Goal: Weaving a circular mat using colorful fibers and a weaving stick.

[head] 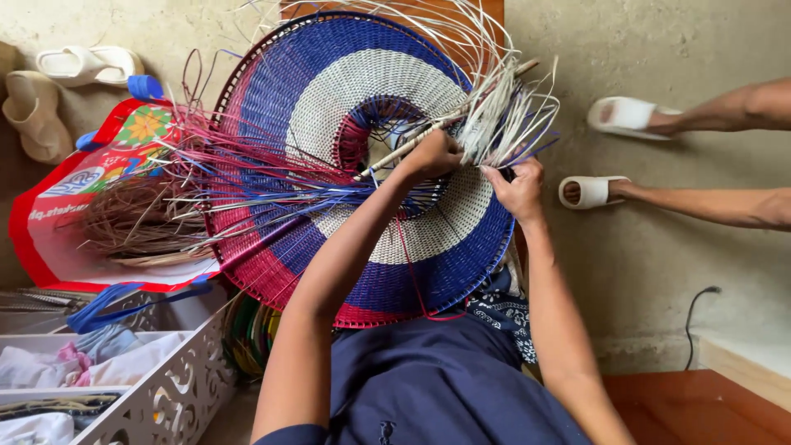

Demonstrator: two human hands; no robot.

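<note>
A large round woven piece (329,99) with bands of blue, white and red rests against my lap. Loose white, blue and red strands fan out from its left and upper right edges. My left hand (432,154) is closed around a pale stick and strands near the hole in the middle. My right hand (519,188) pinches a bundle of white strands (503,115) at the piece's right edge. Both hands sit close together, a few centimetres apart.
A red and white bag (58,222) with dry fibres (140,218) lies at the left. White cut-out baskets (165,387) with cloth stand at the lower left. Another person's legs in white sandals (626,115) are at the right. White slippers (82,62) lie at the upper left.
</note>
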